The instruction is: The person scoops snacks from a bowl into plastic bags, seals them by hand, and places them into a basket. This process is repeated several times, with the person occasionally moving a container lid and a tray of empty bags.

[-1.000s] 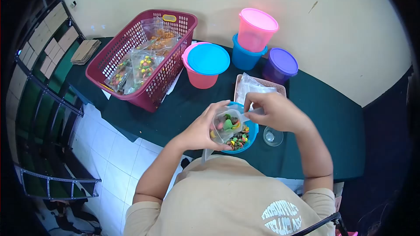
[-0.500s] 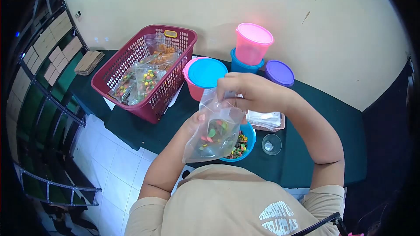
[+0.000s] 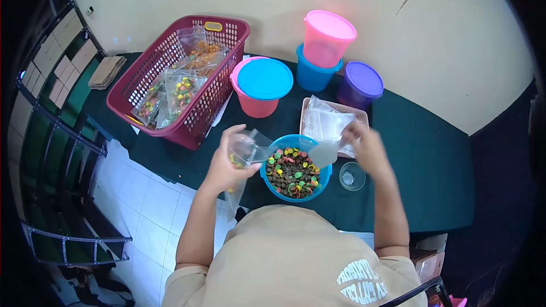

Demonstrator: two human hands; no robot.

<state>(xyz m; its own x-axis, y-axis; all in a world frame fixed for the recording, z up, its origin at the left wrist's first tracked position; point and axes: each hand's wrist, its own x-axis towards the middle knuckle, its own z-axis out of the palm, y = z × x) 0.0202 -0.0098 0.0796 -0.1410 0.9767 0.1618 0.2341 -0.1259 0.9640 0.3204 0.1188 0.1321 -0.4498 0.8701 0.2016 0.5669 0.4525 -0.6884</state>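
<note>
My left hand [image 3: 223, 162] grips a clear plastic bag [image 3: 234, 193] with a few colourful pieces inside, left of the blue bowl. Its mouth leans toward the bowl. The blue bowl [image 3: 327, 181] holds brown, yellow, green and pink snack pieces [image 3: 293, 173]. Beside the tray, my right hand [image 3: 364, 145] is blurred, its fingers closed at the edge of a pale translucent piece [image 3: 323, 154] over the bowl's right rim. What that piece is I cannot make out. Clear plastic bags [image 3: 327, 122] lie in a pink tray [image 3: 359, 115] just beyond.
A maroon basket [image 3: 196, 131] with filled bags stands at the left. Lidded tubs, a pink one with blue lid [image 3: 264, 79], a stacked pink one [image 3: 327, 40] and a purple one [image 3: 361, 85], line the back. A clear glass bowl [image 3: 352, 176] sits right of the blue bowl.
My right hand has let go of the bag's top and moved down and right toward the tray. My left hand has carried the bag left, uncovering the bowl. The view has shifted slightly.
</note>
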